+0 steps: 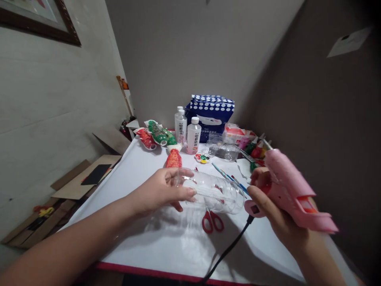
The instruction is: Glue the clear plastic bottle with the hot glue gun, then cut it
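Counter (154, 246): white-covered with a red edge, running back to a grey wall (193, 51); we read the clock from the bottle at its centre.
Clear bottle (212, 192): on its side near the middle of the counter, seemingly lifted off it.
Left hand (168, 186): at 9 o'clock, thumb and fingers curled round the bottle's end; we would grip lightly, since such thin plastic probably dents.
Right hand (278, 218): at 3 o'clock, closed round the handle of the pink glue gun (288, 174).
Nozzle: pointing up and away toward 1 o'clock, off the bottle; we do best to keep it clear of our left fingers, as it may be hot.
Cord (229, 253): trailing toward 5 o'clock; we should leave it slack so it cannot tug the gun.
Scissors (210, 214): at 6 o'clock, red handles toward us; we might slide them aside before lowering the bottle.
Brushes (220, 171): near 1 o'clock; our right wrist wants to pass well above them.
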A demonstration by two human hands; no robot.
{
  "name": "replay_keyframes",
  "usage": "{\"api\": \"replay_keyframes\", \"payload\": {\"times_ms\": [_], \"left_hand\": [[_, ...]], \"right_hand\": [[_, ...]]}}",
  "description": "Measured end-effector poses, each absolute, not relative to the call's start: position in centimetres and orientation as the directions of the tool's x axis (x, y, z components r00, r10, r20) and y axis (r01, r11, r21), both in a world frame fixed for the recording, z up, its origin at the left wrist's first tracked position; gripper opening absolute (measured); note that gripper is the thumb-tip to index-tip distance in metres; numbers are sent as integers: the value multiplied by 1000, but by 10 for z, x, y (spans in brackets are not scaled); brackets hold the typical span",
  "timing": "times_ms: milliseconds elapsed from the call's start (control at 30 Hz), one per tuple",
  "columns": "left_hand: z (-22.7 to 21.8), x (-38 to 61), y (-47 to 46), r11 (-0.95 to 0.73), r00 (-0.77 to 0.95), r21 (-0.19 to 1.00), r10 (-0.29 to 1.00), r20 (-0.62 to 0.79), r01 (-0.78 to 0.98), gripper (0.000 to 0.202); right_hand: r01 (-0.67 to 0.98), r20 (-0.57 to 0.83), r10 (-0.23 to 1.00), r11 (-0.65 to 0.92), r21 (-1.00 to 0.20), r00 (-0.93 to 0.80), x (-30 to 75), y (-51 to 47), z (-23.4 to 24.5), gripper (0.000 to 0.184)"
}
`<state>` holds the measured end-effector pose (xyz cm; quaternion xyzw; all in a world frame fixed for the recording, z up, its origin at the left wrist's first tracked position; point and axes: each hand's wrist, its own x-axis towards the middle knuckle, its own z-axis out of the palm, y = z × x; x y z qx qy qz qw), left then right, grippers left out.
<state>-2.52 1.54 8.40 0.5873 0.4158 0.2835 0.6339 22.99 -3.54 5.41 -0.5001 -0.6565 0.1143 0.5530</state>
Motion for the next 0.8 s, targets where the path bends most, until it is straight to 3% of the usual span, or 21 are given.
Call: {"api": "replay_keyframes", "payload": {"times_ms": [133, 233, 400, 500, 633, 733, 800], "left_hand": [[74, -14, 17, 166, 544, 983, 819, -184, 82, 56], [67, -8, 19, 205, 524, 977, 826, -207, 64, 59], [55, -2, 22, 306, 501, 950, 812, -298, 69, 63], [47, 1, 22, 377, 483, 924, 798, -361, 68, 62], [38, 4, 22, 410, 500, 905, 763, -409, 115, 56], [33, 5, 21, 414, 502, 897, 749, -432, 154, 52], [31, 6, 19, 416, 488, 894, 754, -440, 164, 50]], "right_hand": [[576, 657, 753, 556, -599, -42, 224, -47, 65, 25], [531, 582, 771, 616, -582, -258, 218, -47, 63, 38], [554, 529, 802, 583, -594, -277, 218, -32, 43, 56], [555, 497, 825, 555, -619, -270, 223, -26, 28, 49], [509, 372, 892, 451, -733, -256, 234, -26, 20, 24], [485, 313, 936, 352, -800, -163, 244, -29, 22, 9], [465, 270, 957, 289, -837, -109, 249, -32, 23, 9]]}}
